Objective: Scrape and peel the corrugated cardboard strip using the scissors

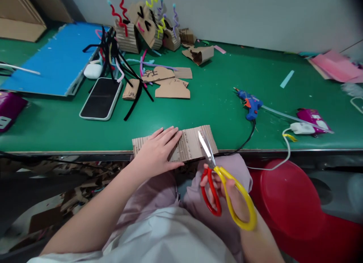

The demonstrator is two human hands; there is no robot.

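Observation:
A strip of corrugated cardboard point(193, 141) lies at the front edge of the green table point(221, 100). My left hand point(159, 151) rests flat on its left half, fingers stretched out. My right hand point(227, 193) grips scissors point(219, 179) with one red and one yellow handle loop. The blades point up and away, and their tips lie over the right part of the cardboard. The blades look nearly closed.
A blue glue gun point(251, 104) with its cord lies to the right. A phone point(101, 98), black pipe cleaners point(119, 62), cardboard pieces point(171, 88) and cardboard figures point(144, 26) sit behind. A blue board point(53, 62) lies far left, a red stool point(286, 198) lower right.

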